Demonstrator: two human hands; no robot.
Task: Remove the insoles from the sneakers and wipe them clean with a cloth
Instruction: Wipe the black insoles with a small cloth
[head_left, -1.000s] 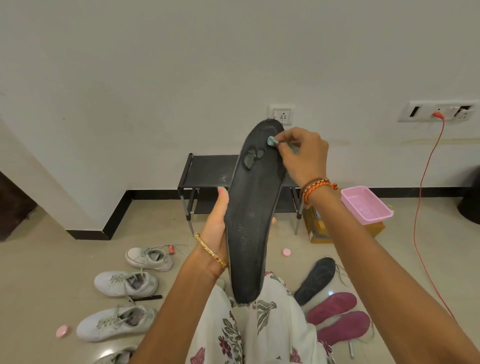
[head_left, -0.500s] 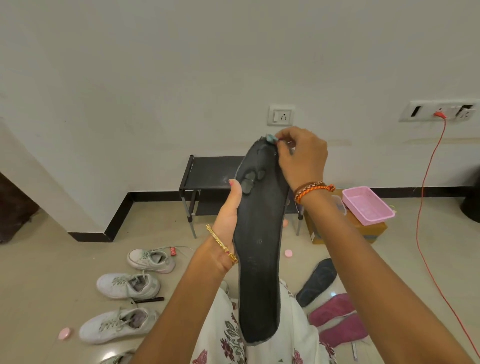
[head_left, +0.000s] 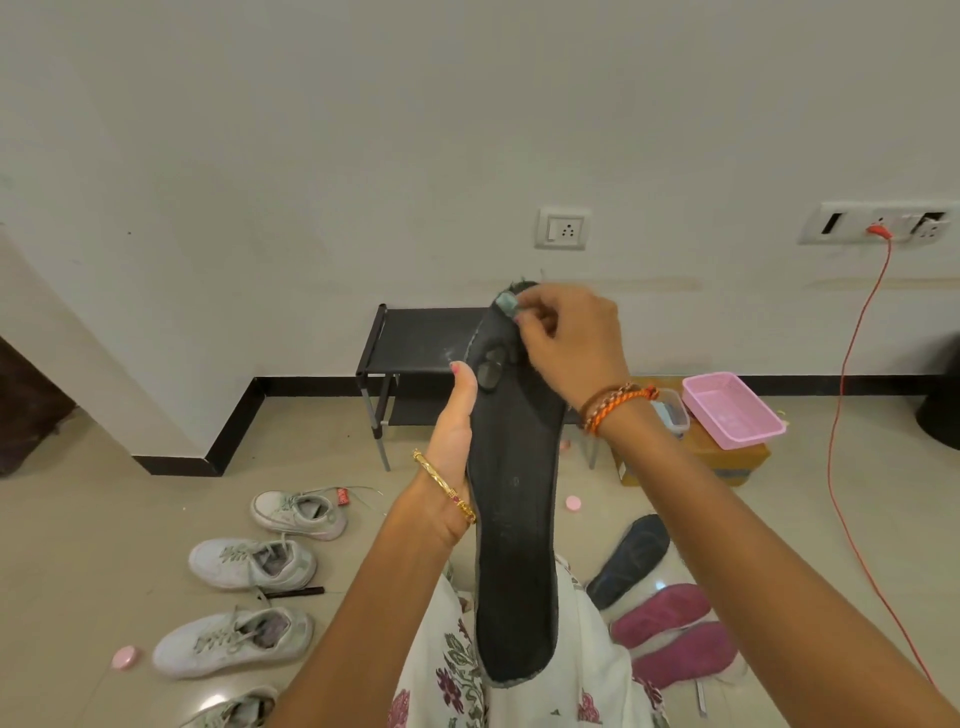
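Observation:
A long black insole (head_left: 514, 530) stands upright in front of me, heel end down over my lap. My left hand (head_left: 457, 431) grips its left edge near the middle, thumb up along the side. My right hand (head_left: 566, 343) pinches a small teal cloth (head_left: 505, 302) and presses it on the insole's top tip. Two dark patches show on the insole just below the cloth. Several white sneakers (head_left: 254, 564) lie on the floor at the left. One dark blue insole (head_left: 631, 558) and two magenta insoles (head_left: 670, 634) lie on the floor at the right.
A black shoe rack (head_left: 415, 343) stands against the wall behind the insole. A pink tray (head_left: 732, 410) sits on a cardboard box (head_left: 737, 460) at the right. An orange cable (head_left: 852, 415) hangs from a wall socket. Small pink caps (head_left: 124, 657) and a dark pen (head_left: 296, 592) lie on the floor.
The insole has dropped and shifted right, now standing more upright. My right hand has slid the cloth up from the forefoot patches to the very tip.

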